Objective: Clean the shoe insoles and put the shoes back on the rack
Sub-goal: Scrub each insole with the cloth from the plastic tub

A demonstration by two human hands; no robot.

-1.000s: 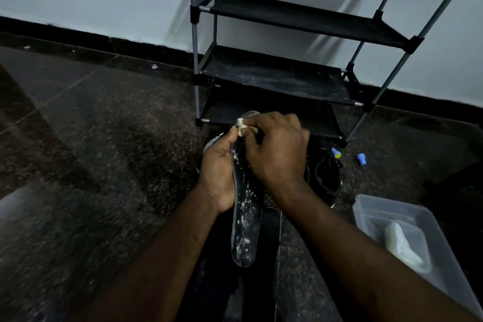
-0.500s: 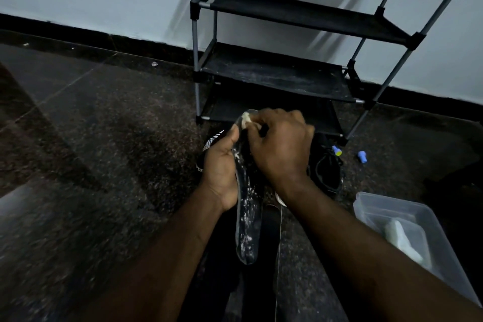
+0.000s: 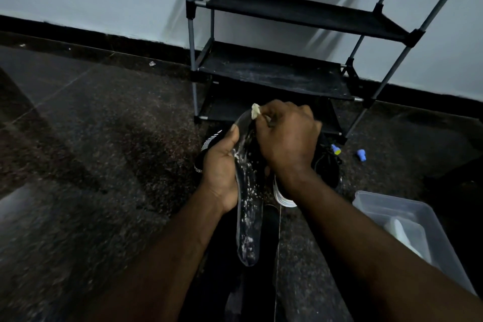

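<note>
Left hand (image 3: pixel 220 172) grips the dark insole (image 3: pixel 248 222) at its middle, thumb up along the edge, white specks all over the insole. Right hand (image 3: pixel 286 138) pinches a small pale wad (image 3: pixel 255 111) against the insole's top end. Behind the hands, 2 black shoes (image 3: pixel 326 165) sit on the floor (image 3: pixel 104 138) before the rack (image 3: pixel 274 78) with its 3 black shelves. Clear tub (image 3: pixel 392 201) at right, something pale inside; 2 small blue bits (image 3: pixel 361 152) lie near the shoes.

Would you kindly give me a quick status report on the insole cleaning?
Left hand grips insole. Right hand pinches wad at its far end. Shoes on floor before rack.
</note>
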